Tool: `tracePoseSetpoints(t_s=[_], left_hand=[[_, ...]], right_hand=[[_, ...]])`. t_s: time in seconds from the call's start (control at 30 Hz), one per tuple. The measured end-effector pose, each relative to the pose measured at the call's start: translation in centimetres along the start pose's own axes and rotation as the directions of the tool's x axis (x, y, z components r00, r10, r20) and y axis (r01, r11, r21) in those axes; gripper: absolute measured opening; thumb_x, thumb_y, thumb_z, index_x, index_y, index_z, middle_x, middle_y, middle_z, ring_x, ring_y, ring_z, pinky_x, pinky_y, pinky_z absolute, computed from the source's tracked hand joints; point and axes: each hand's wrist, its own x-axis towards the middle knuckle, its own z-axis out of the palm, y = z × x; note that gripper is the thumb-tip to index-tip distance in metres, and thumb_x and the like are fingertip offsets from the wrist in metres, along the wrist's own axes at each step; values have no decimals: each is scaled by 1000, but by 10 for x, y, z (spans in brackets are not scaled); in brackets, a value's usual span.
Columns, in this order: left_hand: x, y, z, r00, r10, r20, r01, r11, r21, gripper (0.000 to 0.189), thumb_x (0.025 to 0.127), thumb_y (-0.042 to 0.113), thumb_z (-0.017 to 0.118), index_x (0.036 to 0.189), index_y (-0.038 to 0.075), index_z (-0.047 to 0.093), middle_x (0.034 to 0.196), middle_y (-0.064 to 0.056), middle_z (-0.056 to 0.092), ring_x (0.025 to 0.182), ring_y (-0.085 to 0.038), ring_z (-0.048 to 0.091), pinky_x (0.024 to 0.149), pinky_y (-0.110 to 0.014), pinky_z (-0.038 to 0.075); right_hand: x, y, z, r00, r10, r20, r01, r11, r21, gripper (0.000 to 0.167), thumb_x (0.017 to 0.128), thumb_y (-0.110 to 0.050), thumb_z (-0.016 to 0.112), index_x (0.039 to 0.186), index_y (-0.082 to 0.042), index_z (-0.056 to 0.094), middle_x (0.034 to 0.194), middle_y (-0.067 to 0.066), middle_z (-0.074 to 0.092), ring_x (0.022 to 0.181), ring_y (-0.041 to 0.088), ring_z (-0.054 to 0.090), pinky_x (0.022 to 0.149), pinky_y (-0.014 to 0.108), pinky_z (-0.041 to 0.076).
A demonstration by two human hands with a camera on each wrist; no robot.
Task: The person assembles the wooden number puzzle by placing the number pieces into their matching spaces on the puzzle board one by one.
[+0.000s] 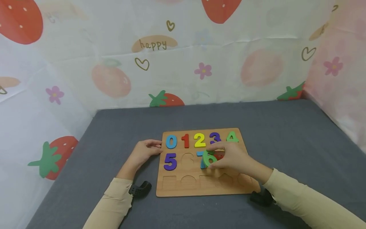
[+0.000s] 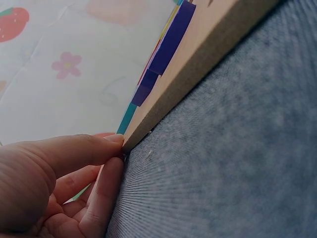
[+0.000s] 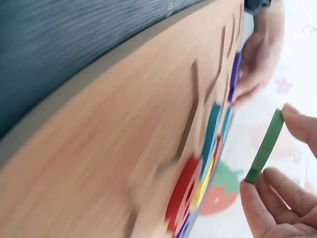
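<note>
A wooden number board [image 1: 177,190] lies flat on the table. My left hand [image 1: 145,151] holds its left edge, thumb and fingertips pinching the corner in the left wrist view. Above the board, my right hand [image 1: 235,156] pinches a green number 6 [image 3: 266,148] between thumb and fingers. In the head view, this 6 overlaps a blue 7 [image 1: 200,154]. A red number piece [image 3: 183,196] is partly hidden behind the right hand. To the left of the 7 is a bare curved recess [image 1: 187,160], beside the purple 5 [image 1: 170,162].
Along the board's top row sit a blue 0 [image 1: 171,142], red 1 [image 1: 186,141], yellow 2 [image 1: 199,140], purple 3 [image 1: 215,137] and green 4 [image 1: 232,136]. Carved outlines line its bottom row. A grey cloth [image 1: 128,122] covers the table, with printed curtains [image 1: 183,63] behind.
</note>
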Motion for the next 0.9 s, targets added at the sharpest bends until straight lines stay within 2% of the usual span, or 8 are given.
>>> tracePoseSetpoints(t_s=[0.13,0.3,0.5,0.6,0.9], left_hand=[[1,-1,1,1000,1,-5,-1,1000,-1,40,90,14,73,128,2,65,117,-16,71,99,-15,67,88,-31,51],[1,-1,1,1000,3,-2,-3,1000,-4,39,91,11,72,127,1,65,114,-16,71,98,-14,68,88,-31,51],[1,0,1,1000,0,-4,0,1000,-3,38,91,11,72,127,1,65,113,-15,73,99,-16,68,90,-33,51],[1,0,1,1000,3,3,-3,1000,-5,39,91,12,72,128,1,65,114,-16,72,99,-17,68,90,-34,51],[1,0,0,1000,1,9,-1,1000,-18,43,90,16,74,129,1,64,119,-17,71,100,-16,68,91,-33,51]], right_hand=[[13,-9,17,1000,8,4,-8,1000,11,57,72,-22,90,123,-5,70,128,13,67,119,33,65,91,39,56],[27,-14,33,998,57,21,-58,998,33,56,73,-21,89,124,-8,69,128,8,68,122,30,63,94,38,55],[40,-20,47,994,110,23,-111,992,57,54,75,-17,88,125,-9,70,129,9,68,123,32,63,94,39,55],[44,-22,52,994,111,11,-112,993,33,51,75,-16,88,122,-8,71,128,8,69,121,31,64,94,40,55],[53,-25,65,989,149,15,-150,989,15,55,72,-14,89,122,-3,70,116,8,72,96,16,63,81,31,55]])
